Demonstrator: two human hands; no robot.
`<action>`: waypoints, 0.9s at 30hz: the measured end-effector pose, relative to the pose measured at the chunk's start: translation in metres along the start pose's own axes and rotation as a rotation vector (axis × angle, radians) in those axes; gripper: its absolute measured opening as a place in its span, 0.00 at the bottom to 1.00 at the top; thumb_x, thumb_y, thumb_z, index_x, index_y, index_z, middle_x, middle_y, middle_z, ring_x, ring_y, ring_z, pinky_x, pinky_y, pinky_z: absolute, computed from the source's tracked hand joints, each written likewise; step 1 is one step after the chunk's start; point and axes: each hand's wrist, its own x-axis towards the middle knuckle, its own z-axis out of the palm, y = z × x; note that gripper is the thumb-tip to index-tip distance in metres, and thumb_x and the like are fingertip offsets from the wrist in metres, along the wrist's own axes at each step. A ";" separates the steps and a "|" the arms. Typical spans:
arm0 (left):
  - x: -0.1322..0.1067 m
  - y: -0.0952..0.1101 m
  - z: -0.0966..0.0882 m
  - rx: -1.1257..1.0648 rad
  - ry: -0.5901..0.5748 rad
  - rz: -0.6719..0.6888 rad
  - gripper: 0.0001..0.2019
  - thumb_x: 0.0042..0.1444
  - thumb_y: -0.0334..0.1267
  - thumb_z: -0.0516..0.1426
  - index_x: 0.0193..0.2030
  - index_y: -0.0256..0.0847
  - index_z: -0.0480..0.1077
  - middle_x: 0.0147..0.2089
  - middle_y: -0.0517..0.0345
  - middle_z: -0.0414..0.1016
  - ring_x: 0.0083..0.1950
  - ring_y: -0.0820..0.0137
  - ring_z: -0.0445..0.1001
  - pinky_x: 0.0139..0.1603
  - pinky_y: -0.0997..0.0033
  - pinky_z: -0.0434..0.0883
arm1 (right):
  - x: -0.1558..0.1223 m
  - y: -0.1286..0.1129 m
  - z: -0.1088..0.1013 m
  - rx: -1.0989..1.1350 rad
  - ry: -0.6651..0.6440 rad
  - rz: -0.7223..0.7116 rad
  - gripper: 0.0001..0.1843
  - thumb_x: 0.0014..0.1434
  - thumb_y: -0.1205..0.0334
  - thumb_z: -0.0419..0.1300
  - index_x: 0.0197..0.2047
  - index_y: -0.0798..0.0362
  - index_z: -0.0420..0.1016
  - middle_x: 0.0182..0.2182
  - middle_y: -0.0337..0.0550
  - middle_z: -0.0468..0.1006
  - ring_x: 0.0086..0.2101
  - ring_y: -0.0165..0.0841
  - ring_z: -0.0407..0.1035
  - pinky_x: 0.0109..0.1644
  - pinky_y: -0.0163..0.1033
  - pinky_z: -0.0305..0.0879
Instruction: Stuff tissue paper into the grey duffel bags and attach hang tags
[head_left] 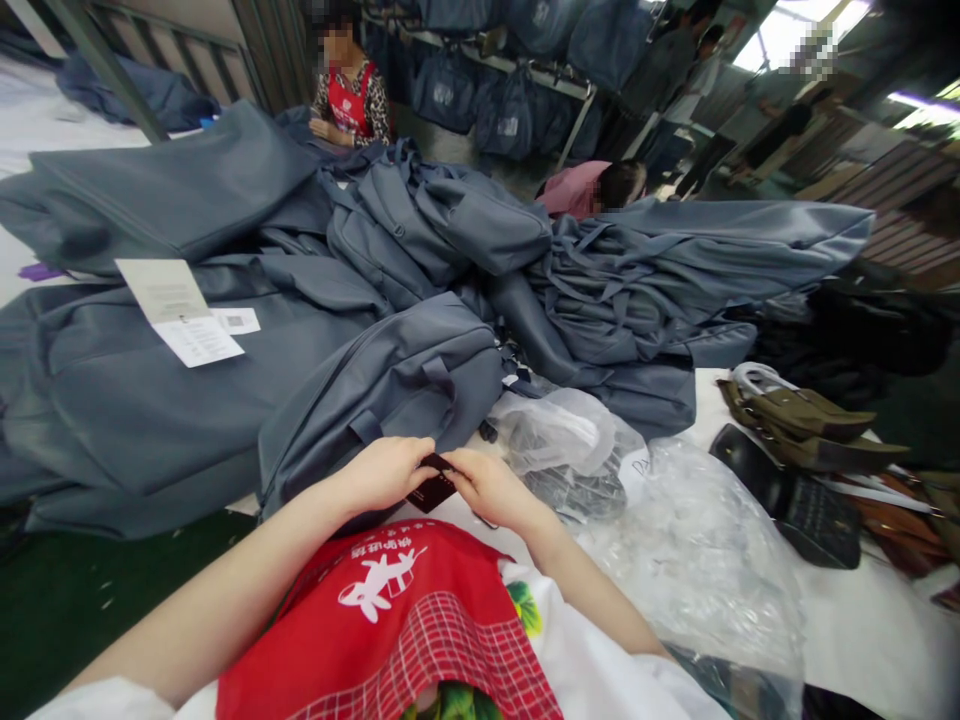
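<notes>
Both my hands meet close to my chest over a small dark card-like tag (433, 490). My left hand (386, 473) pinches its upper left edge with closed fingers. My right hand (487, 485) grips its right side, fingers curled. A grey-blue backpack (390, 385) lies directly behind the tag, its handle loop and straps facing me. The tag's lower part shows below my fingers; its print is too small to read.
Several grey-blue bags (187, 330) are heaped across the white table (862, 620). White paper sheets (184, 310) lie on the left pile. Clear plastic bags (675, 540) and a black calculator (795, 500) sit at right. Two other people (349, 90) work at the far side.
</notes>
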 end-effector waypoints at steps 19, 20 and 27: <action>-0.025 -0.030 -0.006 -0.627 0.106 -0.172 0.08 0.52 0.42 0.57 0.33 0.41 0.73 0.34 0.58 0.78 0.35 0.67 0.76 0.39 0.72 0.70 | 0.016 0.019 0.007 0.508 0.116 0.186 0.11 0.53 0.63 0.62 0.41 0.55 0.77 0.28 0.38 0.75 0.25 0.25 0.64 0.31 0.32 0.61; -0.028 -0.032 -0.006 -0.645 0.087 -0.162 0.07 0.51 0.41 0.57 0.33 0.41 0.73 0.35 0.58 0.78 0.36 0.67 0.75 0.40 0.72 0.70 | 0.021 0.018 0.010 0.566 0.124 0.208 0.10 0.53 0.62 0.63 0.39 0.55 0.77 0.27 0.38 0.75 0.25 0.25 0.64 0.31 0.32 0.60; -0.045 -0.031 -0.002 -0.721 -0.059 -0.172 0.12 0.56 0.41 0.53 0.41 0.40 0.74 0.39 0.55 0.79 0.41 0.66 0.76 0.47 0.69 0.70 | 0.062 0.008 0.029 1.361 0.171 0.486 0.16 0.43 0.64 0.72 0.33 0.55 0.71 0.25 0.34 0.73 0.23 0.22 0.64 0.30 0.29 0.63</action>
